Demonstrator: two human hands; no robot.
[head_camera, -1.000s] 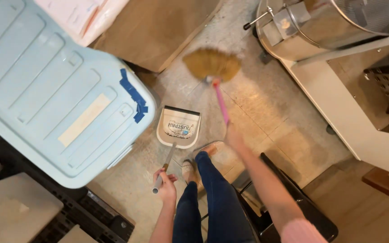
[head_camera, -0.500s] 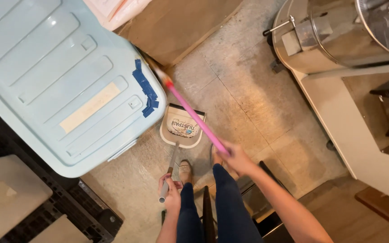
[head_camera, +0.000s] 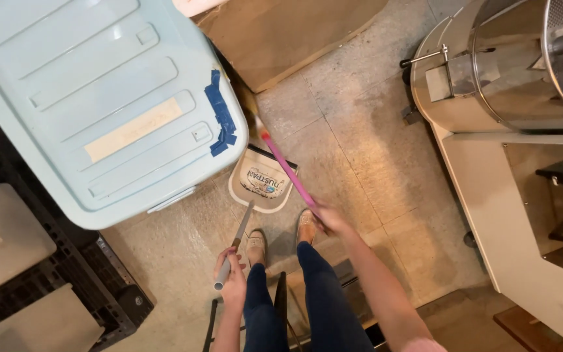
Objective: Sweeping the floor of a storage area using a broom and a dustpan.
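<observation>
Gripping the grey end of a long-handled dustpan [head_camera: 262, 179], the left hand [head_camera: 232, 277] was wrapped around the handle near the bottom of the view, just left of the person's legs in dark blue trousers. That handle ran up and to the right to the cream pan, which sat flat on the stone-tiled floor [head_camera: 360, 150] in front of two light shoes. The right hand [head_camera: 329, 220] was clenched around the pink handle of a broom [head_camera: 285, 166], which slanted up and left across the right edge of the pan. Its bristles were mostly hidden at the far end, tucked by the corner of a large pale blue plastic bin lid [head_camera: 92, 98] that filled the left of the scene and carried strips of blue tape and a tan label. Beyond the pan lay a brown cardboard sheet [head_camera: 288, 32]. At far right stood a round metal machine [head_camera: 503, 72] on a white base.
</observation>
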